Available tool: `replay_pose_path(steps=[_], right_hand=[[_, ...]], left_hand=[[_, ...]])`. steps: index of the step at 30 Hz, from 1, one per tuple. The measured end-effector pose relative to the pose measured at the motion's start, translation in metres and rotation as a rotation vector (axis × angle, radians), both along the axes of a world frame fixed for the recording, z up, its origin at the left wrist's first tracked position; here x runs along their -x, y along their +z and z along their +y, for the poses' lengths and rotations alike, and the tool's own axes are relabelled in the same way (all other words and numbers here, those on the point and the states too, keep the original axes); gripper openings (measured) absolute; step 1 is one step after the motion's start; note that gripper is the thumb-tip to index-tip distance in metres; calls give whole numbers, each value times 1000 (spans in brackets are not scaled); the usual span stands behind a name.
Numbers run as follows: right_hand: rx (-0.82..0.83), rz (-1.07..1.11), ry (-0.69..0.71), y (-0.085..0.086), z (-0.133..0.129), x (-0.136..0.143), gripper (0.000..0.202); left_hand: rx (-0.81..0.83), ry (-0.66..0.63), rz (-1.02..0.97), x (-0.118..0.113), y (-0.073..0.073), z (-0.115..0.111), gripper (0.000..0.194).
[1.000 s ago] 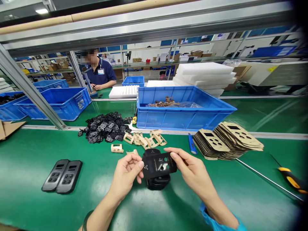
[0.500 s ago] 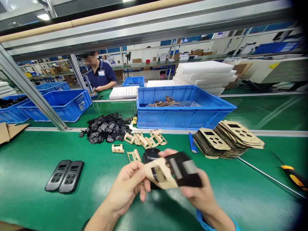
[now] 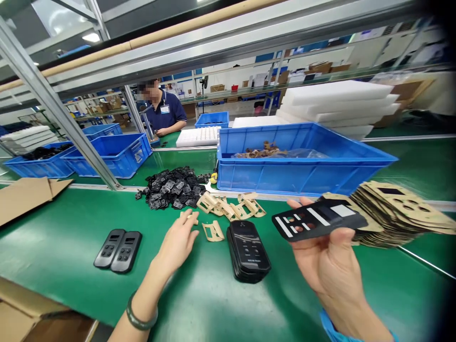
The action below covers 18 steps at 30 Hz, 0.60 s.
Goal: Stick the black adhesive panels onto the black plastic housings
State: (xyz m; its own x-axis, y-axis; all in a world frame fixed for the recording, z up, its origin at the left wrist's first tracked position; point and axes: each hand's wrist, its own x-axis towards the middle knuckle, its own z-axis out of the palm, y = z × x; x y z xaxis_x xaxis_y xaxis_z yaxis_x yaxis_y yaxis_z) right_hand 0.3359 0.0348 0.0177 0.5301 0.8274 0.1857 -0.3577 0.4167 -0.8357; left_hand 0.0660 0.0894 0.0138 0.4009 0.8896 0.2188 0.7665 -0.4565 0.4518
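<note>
My right hand (image 3: 326,256) grips a thin black faceplate (image 3: 304,223) by its edges, thumb on the near side; its face has white strips, a white rectangle and small holes. Over the table to the left, my left hand (image 3: 180,240) has its fingers stretched out, close to a scrap of tan backing paper partly hidden by the fingertips. Curled cut-out backing papers (image 3: 213,231) lie just beyond it. Between my hands sits a stack of glossy black faceplates (image 3: 251,251). Behind my right hand are piles of tan-backed faceplates (image 3: 402,209).
Two dark handset housings (image 3: 117,251) lie side by side at left. A heap of small black parts (image 3: 174,187) stands before a large blue bin (image 3: 278,175) holding brown scraps. A metal post (image 3: 81,133) rises at left. Across the bench a person (image 3: 166,111) works.
The tan backing paper has come off the faceplate. My right hand has moved right with the faceplate; my left hand has moved left and away from it, fingers now extended.
</note>
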Motion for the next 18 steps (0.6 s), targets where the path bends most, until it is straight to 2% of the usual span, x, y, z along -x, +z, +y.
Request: replay_pose_path(steps=[3, 5, 7, 9, 11, 13, 18], right_hand=[[-6, 7, 14, -4, -1, 2, 59], [9, -35, 32, -6, -1, 4, 59], [21, -87, 61, -8, -2, 6, 59], [24, -98, 95, -10, -2, 7, 58], [31, -53, 129, -11, -4, 9, 58], [48, 11, 167, -12, -5, 11, 61], [60, 112, 357, -9, -12, 20, 75]], left_hand=[[-134, 402, 385, 53, -16, -15, 54], [-151, 665, 599, 90, -31, -27, 59], [-91, 783, 706, 117, -46, -38, 59], [-49, 745, 719, 130, -56, -50, 51], [-52, 620, 648, 128, -58, -60, 48], [-39, 528, 488, 115, -52, -68, 52], [119, 498, -44, 66, -31, -77, 78]])
